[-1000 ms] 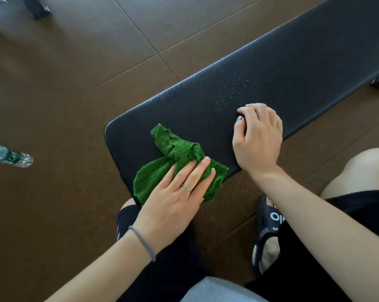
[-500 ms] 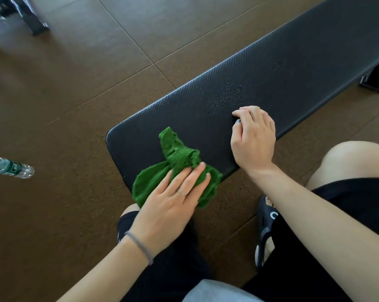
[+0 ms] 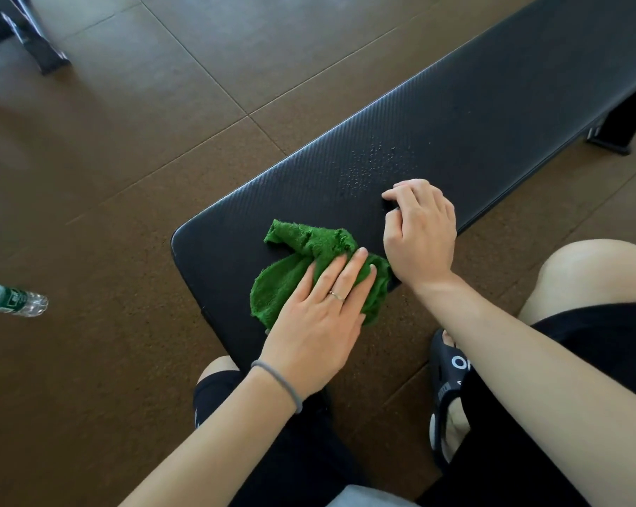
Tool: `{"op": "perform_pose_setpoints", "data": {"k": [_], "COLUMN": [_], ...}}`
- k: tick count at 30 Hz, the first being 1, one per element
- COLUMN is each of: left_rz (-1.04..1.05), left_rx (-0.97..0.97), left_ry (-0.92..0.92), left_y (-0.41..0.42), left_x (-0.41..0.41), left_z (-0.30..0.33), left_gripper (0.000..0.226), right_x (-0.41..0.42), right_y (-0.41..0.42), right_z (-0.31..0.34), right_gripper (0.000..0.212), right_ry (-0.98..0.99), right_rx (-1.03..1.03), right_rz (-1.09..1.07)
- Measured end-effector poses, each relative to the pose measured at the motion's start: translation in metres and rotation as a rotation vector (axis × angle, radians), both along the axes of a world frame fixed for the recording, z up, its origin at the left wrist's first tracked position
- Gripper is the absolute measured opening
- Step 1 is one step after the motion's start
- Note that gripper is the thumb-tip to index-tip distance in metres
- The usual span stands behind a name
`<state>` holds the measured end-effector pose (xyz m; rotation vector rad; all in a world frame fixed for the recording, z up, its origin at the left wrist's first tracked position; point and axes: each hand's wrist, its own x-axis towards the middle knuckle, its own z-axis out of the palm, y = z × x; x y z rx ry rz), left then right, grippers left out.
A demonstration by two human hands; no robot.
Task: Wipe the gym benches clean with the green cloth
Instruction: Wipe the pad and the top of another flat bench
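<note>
**Cloth under flat left palm, near end of bench pad; droplets unwiped**

Green cloth (image 3: 309, 265) crumpled on near end of black gym bench (image 3: 492, 115), close to rounded corner and near edge. Left hand (image 3: 320, 320) laid flat on cloth's near part, fingers (image 3: 349, 272) straight and pressed together, not curled round the fabric; ring on one finger, grey band at wrist. Right hand (image 3: 418, 232) resting on pad just beside cloth, fingers curled under toward palm, nothing seen held. Patch of water droplets (image 3: 371, 159) on pad just beyond right hand, apart from cloth.

Handling, judged: terry-type fabric, soft, light, limp; bunches and folds instead of sliding as a sheet. Far flap lies loose and uncovered, likely to trail or roll under on a push. Best taken with palm over the thickest bunch, or gathered into a pad first. Textured pad surface probably gives some drag; wet patch likely less.

Progress, judged: early, droplets not yet reached.

Elsewhere: plastic bottle (image 3: 13, 300) lying on brown floor (image 3: 126, 140) at left, well apart; black sandal (image 3: 448, 378) beside bench.
</note>
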<state>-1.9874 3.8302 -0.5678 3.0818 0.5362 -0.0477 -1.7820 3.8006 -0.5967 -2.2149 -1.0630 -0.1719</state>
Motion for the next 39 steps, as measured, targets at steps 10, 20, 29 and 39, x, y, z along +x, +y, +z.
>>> {"op": "perform_pose_setpoints", "data": {"k": [10,20,29,39], "left_rz": [-0.058,0.302,0.305,0.526], "left_rx": [-0.102,-0.187,-0.145,-0.161], "left_ry": [0.004,-0.028,-0.047,-0.039], "left_y": [0.051,0.108,0.028,0.080], "left_x": [-0.011,0.122,0.096,0.181], "left_z": [0.011,0.004,0.000,0.002], "left_gripper": [0.055,0.055,0.058,0.055], "right_x": [-0.004,0.016,0.094,0.101], "right_y": [0.002,0.000,0.003,0.002], "right_z": [0.000,0.011,0.004,0.002], "right_gripper": [0.028,0.027,0.023,0.020], "right_ry": [0.012,0.036,-0.056,0.017], "right_rx": [0.007,-0.073,-0.020,0.078], "right_rz": [-0.044,0.103,0.121,0.128]}}
